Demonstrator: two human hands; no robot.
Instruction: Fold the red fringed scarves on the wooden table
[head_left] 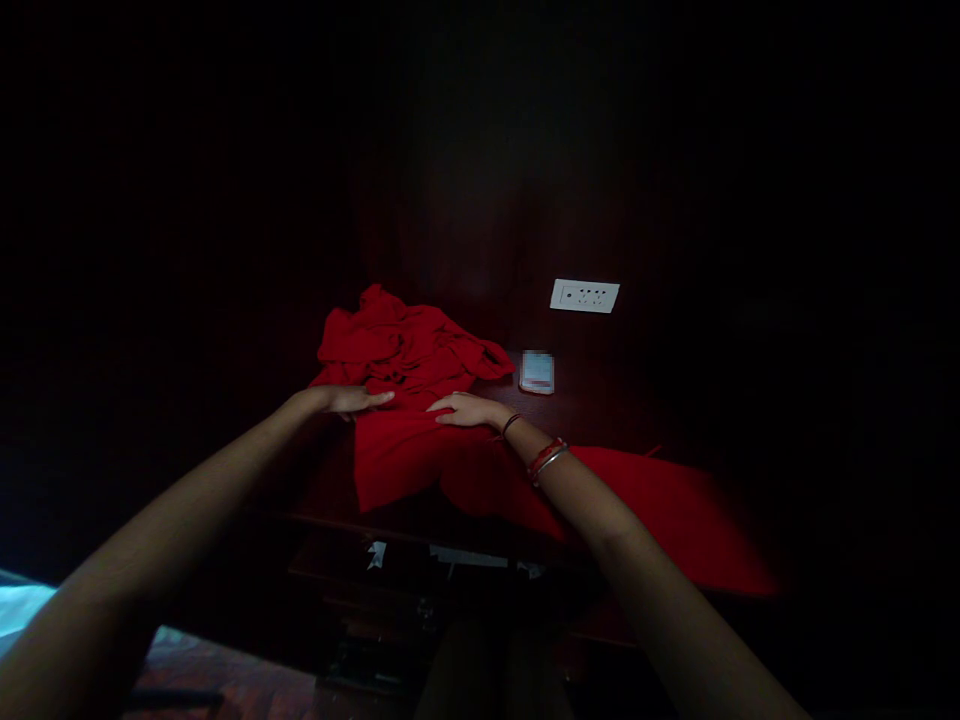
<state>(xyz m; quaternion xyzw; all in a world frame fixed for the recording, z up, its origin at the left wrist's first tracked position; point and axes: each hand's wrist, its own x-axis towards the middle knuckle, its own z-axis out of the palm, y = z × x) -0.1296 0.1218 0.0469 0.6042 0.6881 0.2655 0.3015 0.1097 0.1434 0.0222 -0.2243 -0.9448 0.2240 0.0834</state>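
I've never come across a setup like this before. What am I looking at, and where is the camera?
There's no machine here: a person works bare-handed, and a camera worn on their head looks forward and down. On the dark tabletop lies red cloth, bunched toward the back left and flatter in front and to the right. The left hand and right hand are both on it; whether either grips the fabric, I can't tell. Beyond the right hand are what looks like a phone and a white socket panel.

Red cloth (405, 460), partly crumpled, partly flat
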